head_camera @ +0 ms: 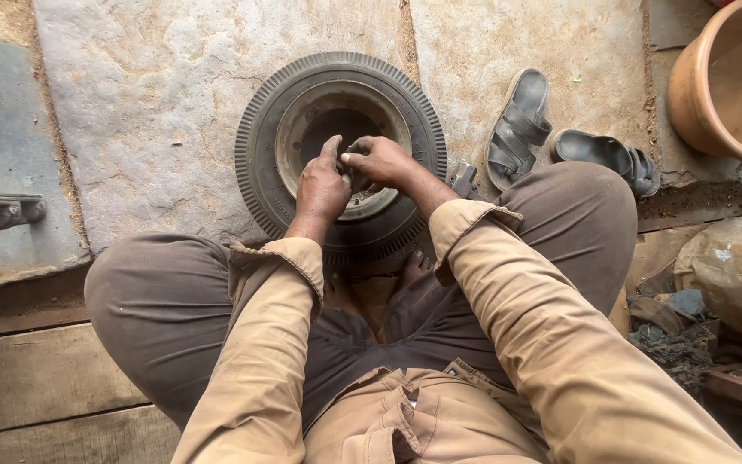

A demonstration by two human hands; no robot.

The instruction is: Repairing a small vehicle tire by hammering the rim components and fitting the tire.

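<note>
- We sit cross-legged on a stone floor, looking down at a small ribbed tyre lying flat just beyond our knees, its metal rim facing up.
- Our left hand is curled at the rim's near edge, fingers closed together; what it holds is hidden.
- Our right hand meets it, fingertips pinching something small and dark that we cannot identify.
- The tyre sits on its rim, so the work appears unfinished.
- A pair of sandals and a clay-coloured tub lie to the right.
</note>
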